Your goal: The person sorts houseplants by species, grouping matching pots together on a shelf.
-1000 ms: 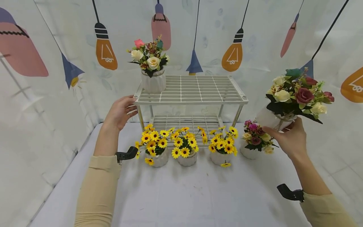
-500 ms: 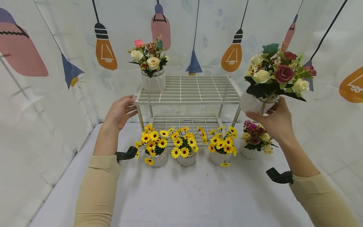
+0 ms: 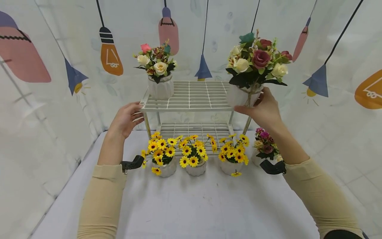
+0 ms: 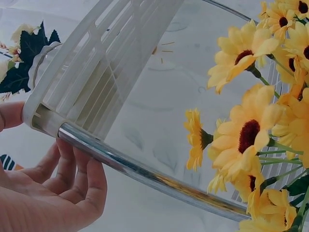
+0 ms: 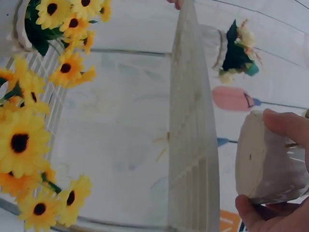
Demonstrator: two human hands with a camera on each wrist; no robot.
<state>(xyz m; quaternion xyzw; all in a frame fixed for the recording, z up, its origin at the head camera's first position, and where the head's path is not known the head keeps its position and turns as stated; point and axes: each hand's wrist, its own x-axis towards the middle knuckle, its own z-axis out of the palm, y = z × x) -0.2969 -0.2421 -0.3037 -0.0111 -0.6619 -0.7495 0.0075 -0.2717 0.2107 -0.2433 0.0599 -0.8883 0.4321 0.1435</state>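
Observation:
My right hand [image 3: 264,108] grips a white flowerpot [image 3: 243,95] filled with artificial roses [image 3: 258,61] in burgundy, cream and teal. The pot is held over the right end of the top tier of a white two-tier wire rack [image 3: 198,96]. In the right wrist view, a gap shows between the pot's base [image 5: 251,157] and the shelf. My left hand [image 3: 126,119] holds the rack's front left corner, thumb at the shelf edge and fingers [image 4: 96,186] curled under it beside the metal leg [image 4: 145,174]. Another potted rose arrangement [image 3: 160,88] stands on the shelf's left end.
Three white pots of yellow daisy-like flowers [image 3: 165,167] stand in a row before the rack on the white tablecloth [image 3: 191,205]. At their right sits a pot of purple and cream flowers [image 3: 265,146], partly behind my right forearm. A printed curtain [image 3: 191,20] hangs behind.
My right hand has carried the potted roses leftward and upward, from right of the rack to over its top shelf, and the pot has become more upright. My left hand stays at the corner.

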